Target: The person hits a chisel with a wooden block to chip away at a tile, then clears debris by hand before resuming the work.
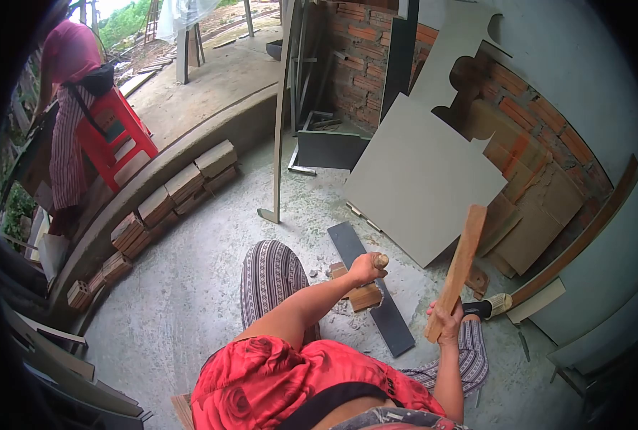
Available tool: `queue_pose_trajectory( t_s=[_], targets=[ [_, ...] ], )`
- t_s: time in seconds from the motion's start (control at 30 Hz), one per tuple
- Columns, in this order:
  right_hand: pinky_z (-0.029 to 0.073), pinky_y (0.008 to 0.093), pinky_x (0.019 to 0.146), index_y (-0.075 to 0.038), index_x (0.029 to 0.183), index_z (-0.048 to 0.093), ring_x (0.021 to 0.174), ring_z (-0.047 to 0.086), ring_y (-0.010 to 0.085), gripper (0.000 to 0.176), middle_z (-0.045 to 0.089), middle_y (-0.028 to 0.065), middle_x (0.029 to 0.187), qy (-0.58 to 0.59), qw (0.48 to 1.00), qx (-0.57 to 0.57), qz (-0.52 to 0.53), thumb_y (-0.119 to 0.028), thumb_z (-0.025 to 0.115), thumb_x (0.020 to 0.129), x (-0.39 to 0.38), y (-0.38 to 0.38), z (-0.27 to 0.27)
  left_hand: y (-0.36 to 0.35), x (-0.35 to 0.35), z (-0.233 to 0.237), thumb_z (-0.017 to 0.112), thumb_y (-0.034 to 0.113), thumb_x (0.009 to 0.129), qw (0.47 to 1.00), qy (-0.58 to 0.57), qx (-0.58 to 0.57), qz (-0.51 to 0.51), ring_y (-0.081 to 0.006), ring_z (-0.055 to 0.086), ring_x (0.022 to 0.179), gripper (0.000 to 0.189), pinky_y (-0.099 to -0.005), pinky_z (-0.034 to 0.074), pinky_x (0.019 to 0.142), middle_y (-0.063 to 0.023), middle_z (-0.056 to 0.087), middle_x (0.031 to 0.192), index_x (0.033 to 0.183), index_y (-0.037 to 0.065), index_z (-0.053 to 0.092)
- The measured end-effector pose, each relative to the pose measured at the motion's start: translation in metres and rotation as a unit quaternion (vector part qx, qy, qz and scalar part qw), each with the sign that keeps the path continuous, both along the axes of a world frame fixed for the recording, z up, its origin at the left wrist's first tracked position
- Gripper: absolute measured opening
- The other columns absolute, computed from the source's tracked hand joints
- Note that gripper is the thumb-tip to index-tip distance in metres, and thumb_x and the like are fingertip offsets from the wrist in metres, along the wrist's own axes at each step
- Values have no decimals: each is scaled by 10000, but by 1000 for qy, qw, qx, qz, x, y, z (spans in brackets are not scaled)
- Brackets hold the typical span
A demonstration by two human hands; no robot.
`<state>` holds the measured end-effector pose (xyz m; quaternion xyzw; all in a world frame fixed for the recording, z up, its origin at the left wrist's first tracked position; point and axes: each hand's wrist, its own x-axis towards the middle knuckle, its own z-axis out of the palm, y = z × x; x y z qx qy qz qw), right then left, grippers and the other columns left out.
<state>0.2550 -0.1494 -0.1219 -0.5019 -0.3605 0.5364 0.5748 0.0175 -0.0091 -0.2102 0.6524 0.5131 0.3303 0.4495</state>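
My left hand [364, 270] is closed around a tool with a round wooden handle [381, 261], its butt end facing up; the rest of the tool is hidden. Just under that fist lies a wooden block [365, 297], across a long dark board [392, 324] on the floor. Pale chips and crumbs surround the block. Off to the right, my right hand [446, 322] grips the lower end of a flat wooden stick [466, 254], held upright and apart from the block.
A large grey panel [423, 172] leans by the brick wall, with cardboard [541, 215] behind it. Stacked bricks [183, 183] line a low ledge. At upper left, a person in a pink top [72, 50] is by a red plastic stool [118, 129]. A thin post [278, 143] stands ahead.
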Motion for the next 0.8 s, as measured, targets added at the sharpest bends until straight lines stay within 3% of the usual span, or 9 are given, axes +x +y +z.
queue_pose_trajectory(
  t_s=[0.03, 0.17, 0.23, 0.33, 0.5, 0.6, 0.63, 0.7, 0.8],
  targets=[
    [482, 289, 689, -23, 1109, 475, 762, 584, 170, 559, 569, 80, 900, -91, 996, -7, 13, -154, 717, 622, -1, -1, 0, 1, 2, 0, 722, 249, 610, 1000, 8, 7, -5, -319, 607, 770, 322, -392, 475, 709, -118, 631, 784, 857, 86, 593],
    [451, 260, 663, -16, 1000, 526, 725, 543, 133, 506, 562, 41, 827, -242, 968, 6, 58, -174, 761, 581, -28, -14, -5, 1, 3, 3, 716, 243, 612, 1000, 18, 2, -8, -318, 610, 776, 320, -389, 477, 713, -121, 631, 786, 864, 88, 593],
    [437, 274, 706, -14, 1000, 535, 755, 525, 138, 532, 551, 30, 846, -211, 976, 1, 62, -196, 775, 562, -47, -19, 6, 0, 3, 3, 710, 239, 614, 999, 19, -18, -18, -318, 610, 779, 313, -390, 478, 714, -119, 634, 791, 863, 89, 594],
    [442, 293, 788, 2, 1105, 489, 853, 553, 159, 602, 571, 72, 954, -220, 970, 101, 28, -175, 780, 609, -64, -13, 40, 2, 3, -4, 707, 239, 613, 1000, 7, -18, -5, -307, 613, 775, 305, -387, 478, 716, -115, 635, 792, 856, 90, 597],
    [467, 333, 776, -15, 1104, 488, 855, 596, 220, 626, 596, 116, 958, -282, 940, 190, -19, -209, 795, 594, -56, -1, 26, 4, 5, -1, 714, 219, 612, 999, -2, -48, -4, -290, 621, 788, 315, -376, 480, 724, -114, 642, 817, 881, 91, 609],
    [486, 404, 716, -40, 999, 503, 812, 614, 362, 613, 624, 184, 859, -589, 796, -74, 120, -283, 802, 523, -50, 3, 24, 7, 7, -8, 727, 189, 607, 997, -6, -73, -7, -292, 623, 797, 336, -370, 482, 735, -117, 646, 832, 907, 87, 618],
    [486, 404, 716, -40, 999, 503, 812, 614, 362, 613, 624, 184, 859, -589, 796, -76, 118, -283, 802, 523, -48, 1, 18, 8, 7, -9, 736, 175, 602, 996, -4, -86, -6, -297, 623, 802, 352, -368, 482, 740, -120, 648, 839, 922, 83, 622],
    [485, 399, 703, -34, 980, 512, 806, 618, 355, 616, 629, 177, 846, -468, 876, -48, 106, -310, 805, 514, -41, 1, -1, 7, 6, -3, 743, 171, 597, 997, -21, -79, -10, -301, 622, 814, 365, -367, 480, 749, -125, 647, 854, 931, 81, 624],
    [482, 398, 702, -32, 964, 516, 800, 623, 348, 616, 633, 174, 852, -430, 896, -57, 93, -319, 811, 506, -41, -2, -10, 1, 8, 4, 751, 173, 591, 997, -29, -75, -13, -308, 619, 839, 388, -367, 477, 763, -134, 645, 888, 947, 81, 628]
  ],
)
